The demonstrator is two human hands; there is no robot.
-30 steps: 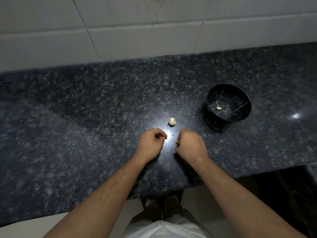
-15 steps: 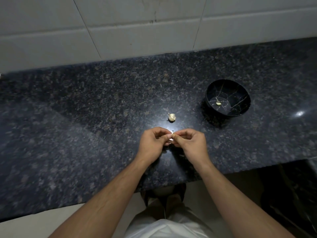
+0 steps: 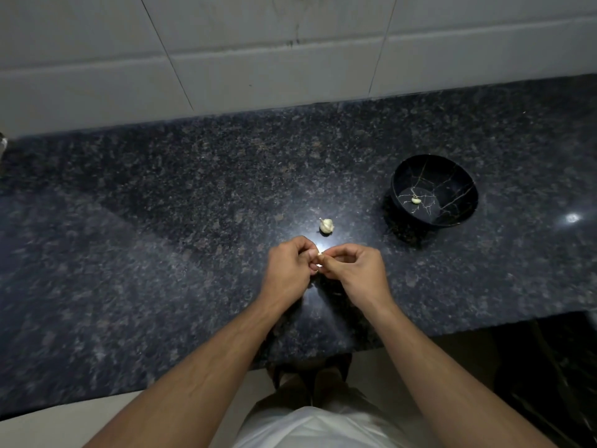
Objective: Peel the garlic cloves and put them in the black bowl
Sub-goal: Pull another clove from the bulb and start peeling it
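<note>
Dim, wide-angle bowed edges; overhead light glares off the countertop [image 3: 161, 253] centre and right.

Desk [image 3: 161, 253] dark blue-black granite, speckled all over with grey and brownish flecks, white glare spots near the centre and far right; black bowl [image 3: 434, 190] glossy black with thin gold-white crack-like veins across the inside; peeled clove [image 3: 416, 200] in the bowl pale cream-yellow; garlic piece [image 3: 326, 226] on the desk off-white with a faint beige tinge; clove [image 3: 319, 257] between the fingers pale cream, mostly hidden; wall tiles [image 3: 258, 43] white-grey with thin dark grout lines and a few dark smudges; floor [image 3: 48, 428] below the desk edge light beige; person's shirt [image 3: 310, 428] white, trousers [image 3: 290, 392] olive-brown
</note>
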